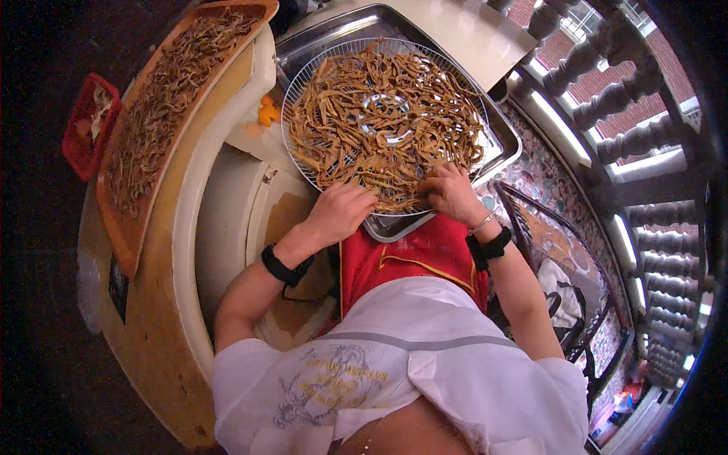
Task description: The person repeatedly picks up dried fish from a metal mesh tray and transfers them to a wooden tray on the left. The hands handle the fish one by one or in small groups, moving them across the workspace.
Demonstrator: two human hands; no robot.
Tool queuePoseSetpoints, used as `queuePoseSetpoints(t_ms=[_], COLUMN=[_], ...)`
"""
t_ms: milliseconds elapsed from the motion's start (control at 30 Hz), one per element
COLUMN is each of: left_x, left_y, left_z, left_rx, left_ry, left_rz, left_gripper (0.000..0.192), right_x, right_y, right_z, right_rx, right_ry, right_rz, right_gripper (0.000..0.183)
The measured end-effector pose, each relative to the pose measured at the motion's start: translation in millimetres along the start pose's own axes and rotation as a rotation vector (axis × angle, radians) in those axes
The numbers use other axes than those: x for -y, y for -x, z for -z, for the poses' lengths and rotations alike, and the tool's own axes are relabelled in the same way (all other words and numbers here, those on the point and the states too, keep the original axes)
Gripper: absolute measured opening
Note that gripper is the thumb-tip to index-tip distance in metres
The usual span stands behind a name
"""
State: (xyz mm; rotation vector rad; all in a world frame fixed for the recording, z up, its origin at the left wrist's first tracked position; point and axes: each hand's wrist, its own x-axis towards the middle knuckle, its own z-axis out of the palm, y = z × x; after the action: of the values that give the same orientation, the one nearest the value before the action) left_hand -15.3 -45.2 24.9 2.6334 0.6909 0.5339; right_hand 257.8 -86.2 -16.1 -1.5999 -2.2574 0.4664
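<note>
A round wire rack [285, 128] is covered with brown dried food strips [341, 108], thinner around the blue-and-white ring at its middle. It rests over a rectangular stainless steel tray [503, 139]. My left hand [345, 209] is at the rack's near left rim, its fingers curled down onto the strips. At the near right, my right hand [452, 190] bends its fingers among the strips too. Both hands' fingertips are partly hidden, so whether they pinch any strips is unclear. Each wrist wears a black band.
To the left, a long orange tray [128, 244] of paler dried strips lies on a curved wooden counter [170, 364], beside a red basket [74, 136]. Orange peel [267, 111] lies near the rack. A dark-framed chair [560, 227] and a baluster railing [617, 142] stand at right.
</note>
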Motion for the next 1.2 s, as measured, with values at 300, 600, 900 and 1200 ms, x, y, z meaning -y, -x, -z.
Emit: queuePoseSetpoints(t_ms=[300,600,900,1200], left_x=[-3,-1,-7,-20], left_y=[-1,0,-4,-11], left_z=[2,2,5,9], left_rx=[0.01,0.006,-0.055,-0.185], left_ry=[-0.007,-0.002,0.078,-0.022], left_rz=[0.022,0.015,0.094,-0.012], left_gripper=[0.011,0.012,0.021,0.021], right_x=[-2,-1,-5,46], right_y=[1,-1,-5,-5], right_z=[-3,9,9,26], right_rx=[0.141,0.081,-0.091,0.187], right_ry=[0.015,-0.154,-0.803,-0.933], right_rz=[0.015,-0.034,-0.172,-0.145], right_gripper=[0.025,0.023,0.015,0.013])
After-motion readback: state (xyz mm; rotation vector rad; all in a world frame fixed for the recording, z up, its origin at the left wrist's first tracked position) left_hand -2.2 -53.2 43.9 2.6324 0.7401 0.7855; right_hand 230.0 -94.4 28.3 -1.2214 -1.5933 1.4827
